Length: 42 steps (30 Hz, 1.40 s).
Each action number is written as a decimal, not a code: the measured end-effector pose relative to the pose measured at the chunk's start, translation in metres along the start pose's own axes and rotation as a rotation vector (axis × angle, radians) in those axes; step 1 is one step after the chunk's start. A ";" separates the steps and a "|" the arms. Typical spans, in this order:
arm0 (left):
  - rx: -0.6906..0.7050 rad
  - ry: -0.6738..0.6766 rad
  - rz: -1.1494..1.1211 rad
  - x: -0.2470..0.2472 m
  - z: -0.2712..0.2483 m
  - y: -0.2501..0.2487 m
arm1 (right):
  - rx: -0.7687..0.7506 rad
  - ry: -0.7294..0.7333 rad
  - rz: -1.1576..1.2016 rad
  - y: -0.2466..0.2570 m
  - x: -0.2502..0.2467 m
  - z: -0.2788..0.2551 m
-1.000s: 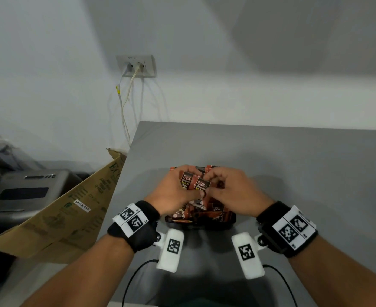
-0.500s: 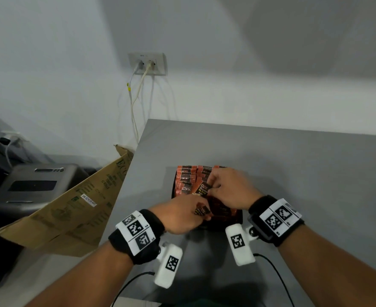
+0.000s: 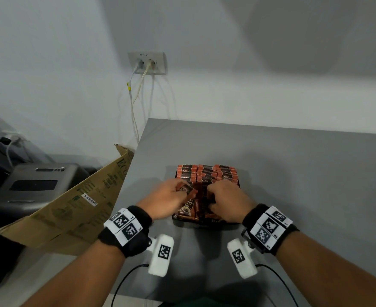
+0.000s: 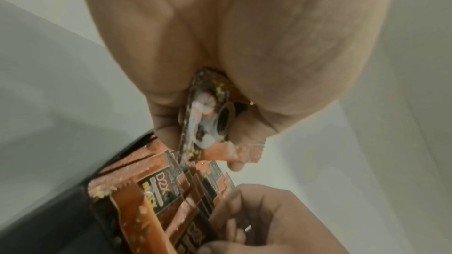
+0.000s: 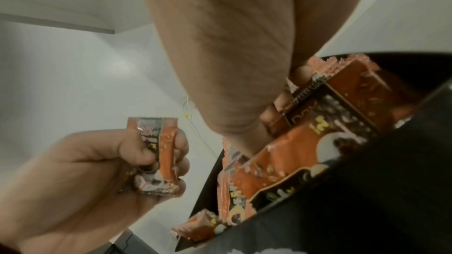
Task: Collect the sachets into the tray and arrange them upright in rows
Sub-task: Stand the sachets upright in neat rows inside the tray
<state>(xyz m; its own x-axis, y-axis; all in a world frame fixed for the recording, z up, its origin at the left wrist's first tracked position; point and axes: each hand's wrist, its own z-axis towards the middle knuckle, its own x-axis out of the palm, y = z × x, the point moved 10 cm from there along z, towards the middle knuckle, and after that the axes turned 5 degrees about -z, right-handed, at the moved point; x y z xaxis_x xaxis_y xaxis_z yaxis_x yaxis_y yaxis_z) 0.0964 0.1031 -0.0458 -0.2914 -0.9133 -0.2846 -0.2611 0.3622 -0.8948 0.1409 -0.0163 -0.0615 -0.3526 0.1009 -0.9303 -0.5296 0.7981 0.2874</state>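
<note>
A black tray (image 3: pixel 195 223) sits on the grey table, with orange-and-black sachets (image 3: pixel 207 173) standing upright in rows at its far end and more lying loose (image 3: pixel 188 209) at its near end. My left hand (image 3: pixel 181 189) hovers over the tray's left side and pinches a single sachet (image 5: pixel 159 154) between thumb and fingers, also seen edge-on in the left wrist view (image 4: pixel 203 123). My right hand (image 3: pixel 211 196) is down in the tray, its fingers (image 5: pixel 300 76) curled against the sachets (image 5: pixel 330 103) there.
A flattened cardboard box (image 3: pixel 76 202) leans off the table's left edge, beside a grey printer (image 3: pixel 34 185). A wall socket (image 3: pixel 147 63) with hanging cables is behind. The table (image 3: pixel 293 173) runs bare to the right and far side of the tray.
My left hand dipped to the tray's near end and came up holding one sachet at the left side. My right hand stayed low among the sachets.
</note>
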 end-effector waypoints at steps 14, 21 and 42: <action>0.033 -0.192 0.055 -0.017 -0.002 -0.005 | 0.064 -0.246 0.504 -0.003 -0.070 0.002; 0.001 -0.061 0.432 -0.002 -0.021 0.022 | 0.087 -0.188 0.393 0.006 -0.054 0.012; 0.047 -0.124 0.413 -0.004 -0.024 0.028 | -0.099 -0.102 0.131 0.016 -0.029 -0.001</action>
<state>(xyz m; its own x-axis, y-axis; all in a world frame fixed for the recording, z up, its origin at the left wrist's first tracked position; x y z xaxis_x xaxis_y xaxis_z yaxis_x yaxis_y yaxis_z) 0.0681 0.1214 -0.0611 -0.2489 -0.7102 -0.6585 -0.1032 0.6955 -0.7111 0.1420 -0.0069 -0.0302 -0.3460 0.2640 -0.9003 -0.5594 0.7123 0.4239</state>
